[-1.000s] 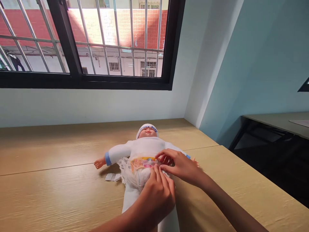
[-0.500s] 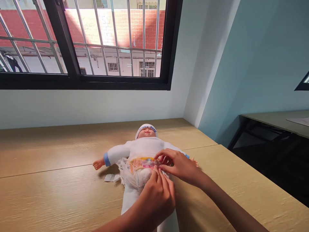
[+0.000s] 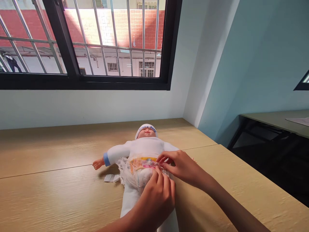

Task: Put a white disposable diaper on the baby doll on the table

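The printed waistband of a white disposable diaper [image 3: 142, 163] is being pinched close to its edge, seemingly at a tab, by the right hand [image 3: 184, 169] and held taut by the gripping left hand [image 3: 155, 201], keeping it smooth, on a white-suited baby doll [image 3: 145, 149] lying on a pale wooden table [image 3: 48, 154].

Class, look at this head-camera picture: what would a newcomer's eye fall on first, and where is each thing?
A doll in a white outfit lies on its back on the wooden table, wearing a white diaper with a colourful waistband. The left hand and right hand meet at that waistband, at the front of the doll. Above the table, a black-framed window with metal bars looks out on a red brick wall.
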Demonstrator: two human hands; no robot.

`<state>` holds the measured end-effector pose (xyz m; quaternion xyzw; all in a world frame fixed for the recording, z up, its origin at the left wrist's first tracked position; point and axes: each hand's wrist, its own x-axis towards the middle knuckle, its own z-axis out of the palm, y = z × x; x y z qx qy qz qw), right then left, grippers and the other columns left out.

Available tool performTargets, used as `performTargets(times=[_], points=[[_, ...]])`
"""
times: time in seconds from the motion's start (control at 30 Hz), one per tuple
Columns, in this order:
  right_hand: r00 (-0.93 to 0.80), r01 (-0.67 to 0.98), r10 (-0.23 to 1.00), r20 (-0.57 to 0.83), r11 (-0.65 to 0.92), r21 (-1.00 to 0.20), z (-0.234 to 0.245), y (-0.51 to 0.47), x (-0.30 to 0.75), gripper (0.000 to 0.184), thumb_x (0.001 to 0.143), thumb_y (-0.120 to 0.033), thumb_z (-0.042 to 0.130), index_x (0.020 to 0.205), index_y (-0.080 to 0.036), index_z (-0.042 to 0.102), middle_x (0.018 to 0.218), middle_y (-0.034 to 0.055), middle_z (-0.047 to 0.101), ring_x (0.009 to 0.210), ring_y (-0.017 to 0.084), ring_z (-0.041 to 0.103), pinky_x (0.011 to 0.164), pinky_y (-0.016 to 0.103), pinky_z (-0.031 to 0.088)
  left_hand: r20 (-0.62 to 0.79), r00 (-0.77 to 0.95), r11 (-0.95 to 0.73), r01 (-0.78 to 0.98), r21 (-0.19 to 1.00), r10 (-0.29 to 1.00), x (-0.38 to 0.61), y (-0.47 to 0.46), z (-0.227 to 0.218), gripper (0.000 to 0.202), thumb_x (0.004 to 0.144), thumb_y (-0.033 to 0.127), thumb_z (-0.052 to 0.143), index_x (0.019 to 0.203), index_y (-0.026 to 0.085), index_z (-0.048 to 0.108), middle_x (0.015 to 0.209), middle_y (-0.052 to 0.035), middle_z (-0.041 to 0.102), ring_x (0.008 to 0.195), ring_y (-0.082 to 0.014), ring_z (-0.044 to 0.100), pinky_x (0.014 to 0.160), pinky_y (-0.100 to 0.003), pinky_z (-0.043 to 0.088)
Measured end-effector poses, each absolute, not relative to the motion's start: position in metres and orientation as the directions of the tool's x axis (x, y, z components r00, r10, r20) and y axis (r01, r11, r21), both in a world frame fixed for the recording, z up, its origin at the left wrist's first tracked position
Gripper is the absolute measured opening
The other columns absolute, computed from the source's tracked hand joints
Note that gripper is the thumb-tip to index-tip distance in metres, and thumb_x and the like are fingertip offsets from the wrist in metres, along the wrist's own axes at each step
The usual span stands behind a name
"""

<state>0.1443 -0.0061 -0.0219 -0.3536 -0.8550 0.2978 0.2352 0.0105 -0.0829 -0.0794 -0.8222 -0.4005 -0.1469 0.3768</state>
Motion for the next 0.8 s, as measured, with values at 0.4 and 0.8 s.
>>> performTargets(times=[0.4, 0.8], points=[[-0.638, 0.502, 0.75, 0.178, 0.579, -0.642, -0.0237, -0.0075, 0.1445, 0.017, 0.078, -0.016, 0.059, 0.083, -0.025, 0.072, 0.083, -0.0045, 0.073, 0.082, 0.015, 0.068, 0.072, 0.024, 0.051, 0.528, 0.659, -0.408, 0.75, -0.522, 0.536, 0.0125, -0.0881, -0.075, 0.014, 0.079, 0.014, 0.048, 0.089, 0.011, 0.058, 0.09, -0.0141, 0.068, 0.093, -0.0322, 0.065, 0.08, -0.041, 0.046], [-0.618, 0.472, 0.765, 0.18, 0.544, -0.694, -0.0272, -0.0027, 0.1456, 0.016, 0.08, -0.017, 0.059, 0.086, -0.024, 0.072, 0.083, -0.0036, 0.073, 0.08, 0.015, 0.067, 0.071, 0.024, 0.051, 0.537, 0.659, -0.397, 0.749, -0.531, 0.526, 0.013, -0.0869, -0.0735, 0.01, 0.08, 0.019, 0.051, 0.085, 0.012, 0.056, 0.088, -0.0136, 0.069, 0.089, -0.0316, 0.067, 0.079, -0.04, 0.047]])
